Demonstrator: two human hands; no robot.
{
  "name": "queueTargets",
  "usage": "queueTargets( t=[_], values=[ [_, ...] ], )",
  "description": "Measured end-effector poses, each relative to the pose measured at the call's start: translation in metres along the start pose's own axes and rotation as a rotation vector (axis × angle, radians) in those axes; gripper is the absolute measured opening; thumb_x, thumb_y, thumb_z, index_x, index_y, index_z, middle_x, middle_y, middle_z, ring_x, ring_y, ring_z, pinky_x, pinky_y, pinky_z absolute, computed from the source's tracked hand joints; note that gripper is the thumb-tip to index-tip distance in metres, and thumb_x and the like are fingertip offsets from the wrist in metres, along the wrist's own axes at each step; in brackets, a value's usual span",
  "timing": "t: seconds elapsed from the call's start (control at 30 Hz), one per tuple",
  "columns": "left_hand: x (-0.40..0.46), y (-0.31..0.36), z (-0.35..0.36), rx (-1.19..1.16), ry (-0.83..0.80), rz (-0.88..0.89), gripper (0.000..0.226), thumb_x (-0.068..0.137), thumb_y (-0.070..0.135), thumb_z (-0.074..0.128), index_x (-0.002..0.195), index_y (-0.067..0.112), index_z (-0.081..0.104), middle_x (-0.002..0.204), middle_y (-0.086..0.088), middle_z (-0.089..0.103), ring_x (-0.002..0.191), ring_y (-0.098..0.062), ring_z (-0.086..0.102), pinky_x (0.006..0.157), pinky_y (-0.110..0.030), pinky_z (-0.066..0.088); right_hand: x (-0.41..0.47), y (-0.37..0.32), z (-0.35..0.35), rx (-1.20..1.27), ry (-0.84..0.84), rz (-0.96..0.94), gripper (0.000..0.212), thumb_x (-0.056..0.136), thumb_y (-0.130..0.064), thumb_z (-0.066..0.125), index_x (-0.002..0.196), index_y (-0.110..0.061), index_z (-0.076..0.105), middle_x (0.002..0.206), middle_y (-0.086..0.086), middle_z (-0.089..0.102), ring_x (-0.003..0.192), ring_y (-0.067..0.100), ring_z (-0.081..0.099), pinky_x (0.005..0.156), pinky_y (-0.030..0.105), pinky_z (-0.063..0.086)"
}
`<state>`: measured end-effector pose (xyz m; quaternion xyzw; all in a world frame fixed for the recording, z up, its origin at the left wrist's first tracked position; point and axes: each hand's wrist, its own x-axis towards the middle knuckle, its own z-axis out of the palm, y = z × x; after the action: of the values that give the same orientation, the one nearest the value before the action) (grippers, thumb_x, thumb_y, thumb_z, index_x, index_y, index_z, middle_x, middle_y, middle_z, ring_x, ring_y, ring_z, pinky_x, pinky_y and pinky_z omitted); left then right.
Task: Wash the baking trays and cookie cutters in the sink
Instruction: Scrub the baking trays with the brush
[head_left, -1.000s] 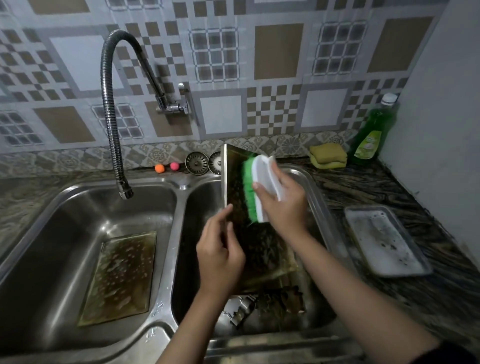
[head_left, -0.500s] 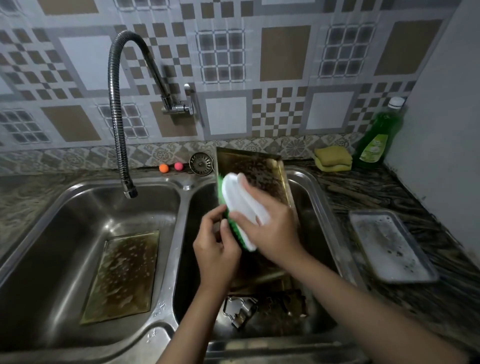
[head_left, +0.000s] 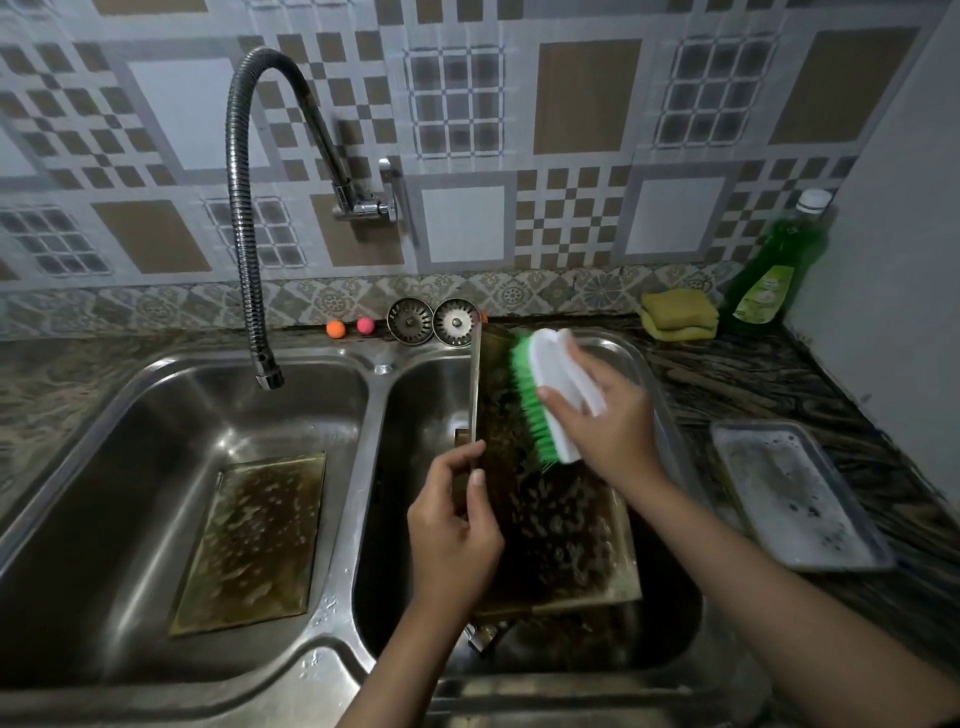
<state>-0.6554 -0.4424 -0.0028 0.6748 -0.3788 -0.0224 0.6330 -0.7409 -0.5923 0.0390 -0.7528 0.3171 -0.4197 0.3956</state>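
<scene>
Two hands work: left hand (head_left: 453, 525) grips tray (head_left: 561, 525), right hand (head_left: 605, 421) grips brush (head_left: 550, 389).

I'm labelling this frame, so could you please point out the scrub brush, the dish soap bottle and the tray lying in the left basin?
scrub brush (head_left: 563, 387): head view, on its white back.
dish soap bottle (head_left: 789, 244): head view, on its green body.
tray in the left basin (head_left: 254, 540): head view, on its sudsy middle.
</scene>
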Motion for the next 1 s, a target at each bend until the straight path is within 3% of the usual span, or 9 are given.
queueTargets(
  t=[0.07,0.17,0.23,0.3,0.43,0.63,0.77,0.9,1.0],
  values=[
    [-0.006,-0.001,0.005,0.007,-0.025,-0.030,0.026,0.090,0.017,0.051,0.109,0.034,0.059,0.096,0.014,0.066,0.062,-0.007,0.055,0.061,-0.022,0.047,0.000,0.005,0.000,0.009,0.081,0.055,0.064,0.078,-0.020,0.077,0.136,-0.017,0.050,0.132,-0.003,0.055,0.119,0.011,0.054,0.084,0.001,0.043],
    [-0.005,0.001,0.011,0.008,-0.033,-0.021,0.028,0.090,0.017,0.050,0.107,0.039,0.057,0.101,0.019,0.065,0.077,-0.005,0.062,0.066,-0.022,0.051,-0.028,-0.003,0.019,0.076,-0.006,-0.069,0.066,0.076,-0.028,0.078,0.136,-0.027,0.050,0.129,-0.027,0.050,0.118,-0.008,0.051,0.094,0.010,0.044],
    [-0.003,0.000,0.008,0.011,-0.023,-0.010,0.029,0.090,0.017,0.050,0.107,0.039,0.056,0.101,0.017,0.065,0.076,-0.003,0.062,0.065,-0.015,0.048,-0.033,0.000,0.017,0.062,-0.048,-0.097,0.066,0.076,-0.037,0.075,0.136,-0.037,0.047,0.125,-0.036,0.046,0.114,-0.013,0.051,0.088,0.007,0.045],
    [-0.002,-0.001,0.003,0.006,-0.010,-0.016,0.028,0.090,0.018,0.050,0.108,0.039,0.057,0.096,0.011,0.066,0.064,-0.003,0.055,0.060,-0.013,0.042,-0.014,0.013,0.004,0.027,0.013,-0.027,0.066,0.076,-0.032,0.077,0.136,-0.032,0.047,0.128,-0.027,0.047,0.110,-0.008,0.053,0.081,0.002,0.045],
    [0.000,0.005,-0.001,0.033,0.010,0.074,0.029,0.091,0.015,0.052,0.111,0.034,0.057,0.097,0.006,0.065,0.071,-0.007,0.057,0.063,-0.022,0.047,0.005,0.039,-0.016,0.023,0.144,0.121,0.062,0.079,-0.023,0.077,0.135,-0.016,0.052,0.128,-0.016,0.050,0.123,0.007,0.050,0.085,-0.004,0.036],
    [0.027,0.008,-0.004,0.051,0.180,0.050,0.024,0.090,0.013,0.051,0.112,0.011,0.061,0.105,0.005,0.064,0.096,-0.008,0.063,0.077,-0.037,0.055,-0.066,0.048,0.003,0.100,0.034,-0.002,0.067,0.076,-0.021,0.078,0.135,-0.031,0.048,0.130,-0.026,0.051,0.119,-0.006,0.051,0.092,0.008,0.044],
    [0.021,0.018,0.006,0.028,0.121,0.127,0.025,0.090,0.010,0.051,0.112,0.018,0.059,0.103,0.005,0.064,0.087,-0.017,0.065,0.073,-0.033,0.053,-0.004,0.040,-0.010,0.029,0.115,0.077,0.064,0.077,-0.024,0.077,0.136,-0.022,0.051,0.120,-0.018,0.055,0.108,0.006,0.057,0.075,-0.002,0.042],
    [0.015,0.021,0.016,0.029,0.110,0.157,0.025,0.090,0.008,0.052,0.110,0.021,0.059,0.097,0.000,0.065,0.079,-0.017,0.063,0.068,-0.034,0.052,0.023,0.024,-0.009,0.046,0.160,0.110,0.062,0.081,-0.023,0.075,0.138,-0.020,0.050,0.129,-0.013,0.053,0.118,0.007,0.052,0.080,-0.004,0.036],
    [0.024,0.016,0.014,0.013,0.171,0.065,0.023,0.090,0.008,0.052,0.108,0.020,0.060,0.103,0.004,0.065,0.091,-0.019,0.066,0.073,-0.040,0.055,-0.030,0.012,0.015,0.117,0.089,0.078,0.064,0.079,-0.019,0.077,0.136,-0.026,0.049,0.132,-0.009,0.056,0.115,0.010,0.056,0.086,0.006,0.047]
  ],
)
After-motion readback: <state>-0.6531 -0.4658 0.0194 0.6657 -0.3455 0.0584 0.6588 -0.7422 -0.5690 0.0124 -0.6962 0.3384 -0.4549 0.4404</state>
